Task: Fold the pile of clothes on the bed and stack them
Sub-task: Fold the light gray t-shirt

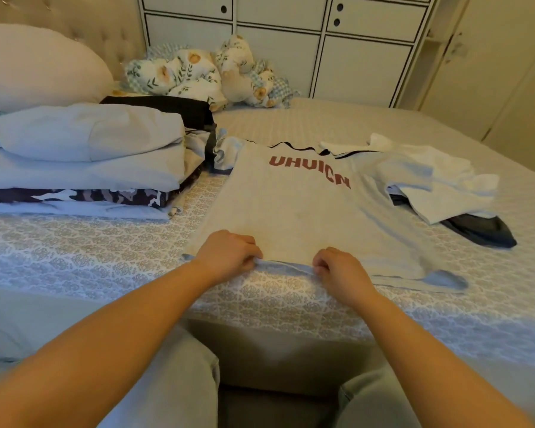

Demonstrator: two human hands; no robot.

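A grey T-shirt [294, 208] with red letters lies flat on the bed, front side up, its collar toward the far side. My left hand [227, 254] and my right hand [337, 270] each pinch its near hem, a little apart from each other. To the left stands a stack of folded clothes [84, 162], pale pieces on top and a camouflage one near the bottom. To the right lie unfolded garments: a white one [439, 186] over a dark one [482, 233].
The patterned bedspread [84, 251] covers the bed. A large pillow [40, 66] and floral bedding [198, 75] lie at the head end by the tufted headboard. A white cabinet [322, 41] stands behind. My knees are against the near bed edge.
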